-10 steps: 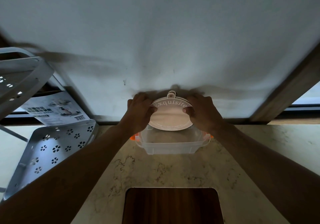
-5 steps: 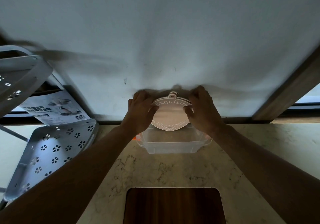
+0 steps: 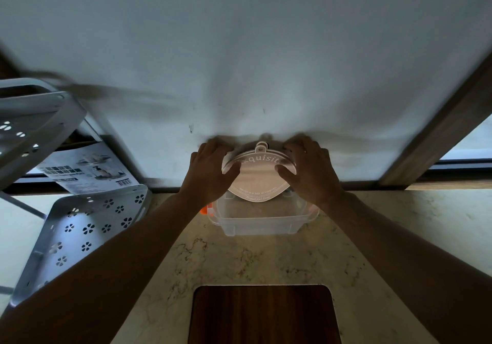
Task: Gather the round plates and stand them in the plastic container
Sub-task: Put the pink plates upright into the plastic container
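A stack of round pale pink plates (image 3: 257, 177), the front one printed with white lettering and a small hanging tab on top, stands on edge over the far side of a clear plastic container (image 3: 261, 225). My left hand (image 3: 210, 173) grips the stack's left edge with the thumb on its face. My right hand (image 3: 310, 172) grips the right edge the same way. The plates' lower edge dips into the container by the wall. The container's orange latch (image 3: 204, 210) shows at its left side.
The container sits on a marbled counter (image 3: 239, 264) against a white wall. A grey perforated metal rack (image 3: 77, 234) leans at the left with a printed leaflet (image 3: 87, 168) behind it. A dark wooden board (image 3: 263, 314) lies at the near edge. A wooden window frame (image 3: 436, 141) rises at right.
The plates have sunk lower into the container and tipped back toward the wall. Both hands followed them down, still gripping the edges.
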{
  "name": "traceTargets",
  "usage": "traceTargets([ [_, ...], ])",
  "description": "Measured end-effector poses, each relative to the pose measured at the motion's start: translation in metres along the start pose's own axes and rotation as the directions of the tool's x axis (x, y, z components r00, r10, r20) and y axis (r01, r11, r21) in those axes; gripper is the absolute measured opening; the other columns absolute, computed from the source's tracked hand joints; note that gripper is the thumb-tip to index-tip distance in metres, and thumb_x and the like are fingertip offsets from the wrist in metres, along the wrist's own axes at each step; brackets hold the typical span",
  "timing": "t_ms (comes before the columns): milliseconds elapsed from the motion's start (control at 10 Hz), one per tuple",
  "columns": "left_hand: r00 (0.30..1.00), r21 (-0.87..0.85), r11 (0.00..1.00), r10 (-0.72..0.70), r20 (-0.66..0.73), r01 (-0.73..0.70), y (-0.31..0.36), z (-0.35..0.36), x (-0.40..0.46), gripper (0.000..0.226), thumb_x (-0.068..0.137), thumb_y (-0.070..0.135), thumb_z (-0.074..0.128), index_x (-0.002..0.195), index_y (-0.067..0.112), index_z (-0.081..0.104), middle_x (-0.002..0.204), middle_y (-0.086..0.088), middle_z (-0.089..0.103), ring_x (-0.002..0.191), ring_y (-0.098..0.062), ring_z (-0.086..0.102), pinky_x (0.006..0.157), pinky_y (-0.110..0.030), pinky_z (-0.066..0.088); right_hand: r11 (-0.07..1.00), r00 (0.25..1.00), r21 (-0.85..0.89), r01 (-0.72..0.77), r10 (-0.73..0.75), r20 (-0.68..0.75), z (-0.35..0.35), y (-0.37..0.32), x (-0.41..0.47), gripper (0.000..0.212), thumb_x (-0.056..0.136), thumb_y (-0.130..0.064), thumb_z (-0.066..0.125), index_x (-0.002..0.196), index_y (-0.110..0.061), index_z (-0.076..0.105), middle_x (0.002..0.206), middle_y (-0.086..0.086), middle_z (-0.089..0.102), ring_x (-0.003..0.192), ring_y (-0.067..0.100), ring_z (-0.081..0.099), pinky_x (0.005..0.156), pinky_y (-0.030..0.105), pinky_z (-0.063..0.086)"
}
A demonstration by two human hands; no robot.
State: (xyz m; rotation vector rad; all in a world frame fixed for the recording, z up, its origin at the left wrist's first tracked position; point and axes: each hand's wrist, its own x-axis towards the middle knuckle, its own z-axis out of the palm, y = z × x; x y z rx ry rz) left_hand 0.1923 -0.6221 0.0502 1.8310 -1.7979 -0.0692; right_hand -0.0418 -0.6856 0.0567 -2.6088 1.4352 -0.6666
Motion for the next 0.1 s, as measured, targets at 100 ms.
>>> traceTargets([
  [100,1.000,-0.021,1.000,-0.019,0.001,0.019,0.0047,-0.0127,-0.0033,0.038,0.086,0.037,0.065,0.118,0.017,0.061,0.120,-0.002,0.058,0.112,-0.024,0.055,0.094,-0.040,0.043,1.000,0.999,0.018,-0.024,0.023,0.024,-0.0055,-0.0004,-0.0036,0.050,0.082,-0.042,0.070,0.121,-0.014,0.054,0.128,0.012,0.051,0.113,0.033,0.051,0.090,0.042,0.039],
])
